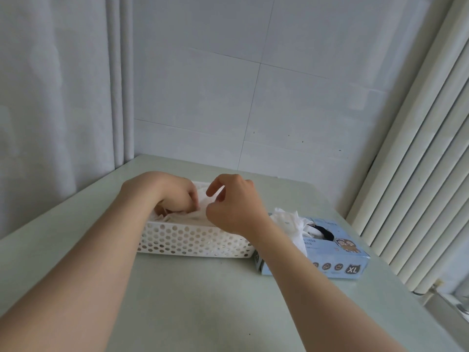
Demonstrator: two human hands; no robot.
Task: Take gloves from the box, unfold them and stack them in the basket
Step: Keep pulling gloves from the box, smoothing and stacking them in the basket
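Both our hands hold one thin glove (pixel 205 199) over the basket (pixel 193 241); the left hand (pixel 175 194) has its fingers curled down on one edge of it, and the right hand (pixel 236 204) seems to pinch the other edge between thumb and bent forefinger, the other fingers loosely curled. Nearest to us is the table (pixel 203 301); on it stands the basket, and inside lies a pile (pixel 182 219) of pale gloves, about level with the rim; the glove we hold is just above this pile, and we cannot tell if it touches it. Just beside the basket, on our right, lies the box (pixel 337 261), with more gloves (pixel 286 222) sticking out of its opening; behind all is the wall (pixel 253 97). We judge that the step in hand is spreading this glove and laying it on the pile; the task is not finished, since the box is not empty. The next move asks us to draw the edges apart gently, lay the glove flat, let go, and reach with the right hand to the box.
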